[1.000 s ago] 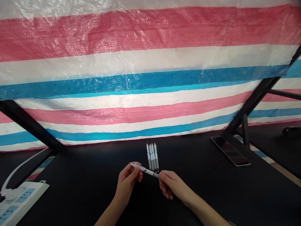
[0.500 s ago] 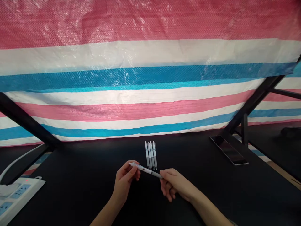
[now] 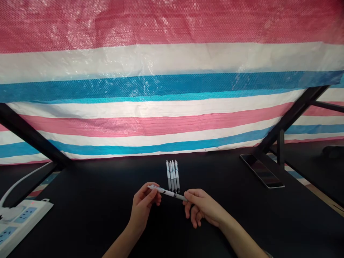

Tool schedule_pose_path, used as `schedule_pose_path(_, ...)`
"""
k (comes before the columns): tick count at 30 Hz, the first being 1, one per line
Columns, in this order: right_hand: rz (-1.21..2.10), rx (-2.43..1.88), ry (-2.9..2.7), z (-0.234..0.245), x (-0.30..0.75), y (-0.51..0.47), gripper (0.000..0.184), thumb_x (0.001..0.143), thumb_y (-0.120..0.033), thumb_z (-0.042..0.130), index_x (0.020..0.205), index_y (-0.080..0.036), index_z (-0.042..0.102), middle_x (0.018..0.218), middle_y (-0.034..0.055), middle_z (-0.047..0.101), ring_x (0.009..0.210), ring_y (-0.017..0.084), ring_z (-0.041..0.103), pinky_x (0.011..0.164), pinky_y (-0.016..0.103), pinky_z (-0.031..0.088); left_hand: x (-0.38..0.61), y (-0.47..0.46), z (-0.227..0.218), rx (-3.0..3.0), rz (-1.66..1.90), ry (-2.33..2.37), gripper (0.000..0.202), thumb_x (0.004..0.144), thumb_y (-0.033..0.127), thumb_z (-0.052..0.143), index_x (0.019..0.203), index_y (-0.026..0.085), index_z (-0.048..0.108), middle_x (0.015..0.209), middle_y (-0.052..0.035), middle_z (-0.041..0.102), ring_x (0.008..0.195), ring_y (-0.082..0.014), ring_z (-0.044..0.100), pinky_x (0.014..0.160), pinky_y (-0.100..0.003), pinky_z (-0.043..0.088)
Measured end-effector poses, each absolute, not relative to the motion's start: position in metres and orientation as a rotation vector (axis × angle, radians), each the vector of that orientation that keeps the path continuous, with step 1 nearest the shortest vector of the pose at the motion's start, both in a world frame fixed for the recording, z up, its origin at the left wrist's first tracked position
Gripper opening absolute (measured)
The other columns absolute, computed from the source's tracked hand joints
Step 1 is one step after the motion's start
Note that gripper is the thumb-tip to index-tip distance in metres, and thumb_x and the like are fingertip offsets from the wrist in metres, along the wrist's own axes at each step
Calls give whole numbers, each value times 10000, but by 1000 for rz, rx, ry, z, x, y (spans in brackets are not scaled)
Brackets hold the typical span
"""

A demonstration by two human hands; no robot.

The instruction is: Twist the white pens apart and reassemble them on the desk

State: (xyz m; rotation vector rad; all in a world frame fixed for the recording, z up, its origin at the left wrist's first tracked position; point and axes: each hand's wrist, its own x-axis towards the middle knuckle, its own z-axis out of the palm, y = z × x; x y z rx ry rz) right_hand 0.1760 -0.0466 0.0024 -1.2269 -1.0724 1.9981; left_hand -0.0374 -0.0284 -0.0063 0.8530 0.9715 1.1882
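Between my two hands a white pen with a grey grip is held slantwise above the black table. My left hand pinches its clip end between thumb and fingers. At the grey tip end, my right hand closes thumb and forefinger on the pen, its other fingers curled loosely below. Just beyond the held pen, several similar white pens lie side by side in a neat row, their grey grips toward me.
A phone lies at the right of the table. On the left sits a white power strip with a plug and cable. Black frame bars slope at both sides, and a striped plastic sheet hangs behind.
My right hand has turned slightly and shifted a little to the right along the pen's grip end. The pen stays in both hands, a touch flatter. The row of pens is unchanged.
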Motion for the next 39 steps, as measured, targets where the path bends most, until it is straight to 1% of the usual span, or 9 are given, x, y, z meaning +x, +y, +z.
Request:
schedule_pose_path(4,1937,-1179,-1002,3,179,-44,314,714,-407,646,774,-163,459,601,-6,603,422,93,569,354,140,356,-37,-29,-6,848,1221,986,169,760,300,658,847,155,645,595,-10,609,538,-106,527,491,-203,399)
schedule_pose_path(8,1892,-1127,-892,6,185,-41,285,704,-347,653,756,-178,429,615,-6,613,484,117,607,409,163,412,-38,-27,-3,818,1294,1006,186,755,317,662,852,160,646,631,-21,621,592,-122,543,525,-214,423)
schedule_pose_path(15,1858,-1124,-847,9,190,-40,266,679,-286,648,722,-188,405,587,-7,612,461,122,594,395,166,396,-43,-23,-2,711,1362,1005,165,746,316,668,824,172,652,621,-6,601,597,-120,532,532,-211,430)
schedule_pose_path(23,1825,-1120,-860,9,188,-42,294,676,-317,669,727,-184,412,594,-7,613,463,122,595,406,175,404,-41,-24,-5,675,1338,964,151,745,286,672,823,158,654,619,-13,605,587,-116,536,516,-203,428)
schedule_pose_path(30,1639,-1184,-1021,1,168,-45,434,605,-452,732,801,-158,481,731,51,666,633,188,660,485,232,482,-31,-33,0,870,1097,993,167,740,304,677,801,153,639,618,-32,630,568,-125,547,528,-223,438)
schedule_pose_path(33,1610,-1235,-1112,-6,166,-45,446,670,-566,635,771,-157,488,623,38,650,490,165,620,394,210,411,-31,-35,2,919,1060,994,155,750,304,668,784,157,633,614,-20,620,572,-119,541,538,-221,436)
schedule_pose_path(35,1574,-1309,-1220,-8,168,-45,468,756,-620,499,711,-154,505,477,4,582,339,106,504,342,186,314,-31,-35,3,945,1038,981,150,752,297,666,792,156,635,626,-25,627,578,-120,543,542,-223,435)
schedule_pose_path(37,1495,-1362,-1334,-6,170,-45,521,820,-622,380,655,-151,527,363,-31,477,278,60,371,343,183,254,-32,-35,3,977,1030,969,144,755,289,663,795,154,634,630,-31,633,581,-124,547,544,-229,436)
schedule_pose_path(39,1462,-1324,-1384,-1,173,-45,470,837,-578,392,732,-152,557,393,-44,479,309,49,346,369,183,257,-32,-34,2,987,1052,975,139,763,288,654,788,154,630,622,-27,627,573,-122,543,539,-229,433)
